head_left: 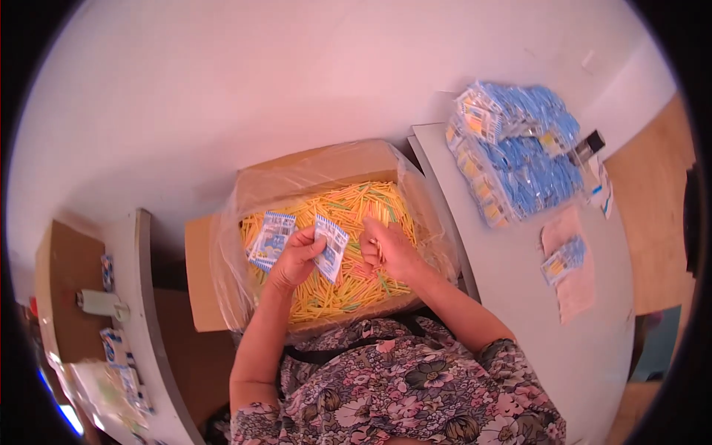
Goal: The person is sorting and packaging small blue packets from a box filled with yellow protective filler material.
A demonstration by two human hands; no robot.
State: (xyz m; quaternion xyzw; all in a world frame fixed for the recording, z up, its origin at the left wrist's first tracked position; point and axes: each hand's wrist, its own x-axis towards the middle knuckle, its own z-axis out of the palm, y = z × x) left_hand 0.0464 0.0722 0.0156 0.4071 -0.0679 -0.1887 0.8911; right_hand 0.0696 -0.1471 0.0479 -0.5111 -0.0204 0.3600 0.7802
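The thumb and fingers of the left hand (297, 257) pinch a flat, blue-and-white printed packet (332, 251) by its left side, holding it tilted above the sticks. The fingers of the right hand (391, 254) curl in toward the palm, just to the right of that packet and apart from it; whether they clasp anything cannot be told from this angle.

Below both hands lies a dense heap of thin yellow sticks (356, 199), with some pink and green ones mixed in. A second blue-and-white flat packet (273, 239) is just left of the left hand, over the heap. The sticks fill an open brown cardboard box (319, 165) lined with clear plastic film (236, 194), the film spilling over its rim. Close against the box's near side is the person's dark floral top (415, 378).

To the right stands a pale grey counter (512, 289). On it sits a bulging clear plastic bag of blue packets (523, 167), a black-capped object (591, 144) beside it. Nearer the person, more small packets (565, 259) rest on a pink cloth (575, 299).

Far left, a white roll (98, 302) shows beside a smaller cardboard box (63, 259).
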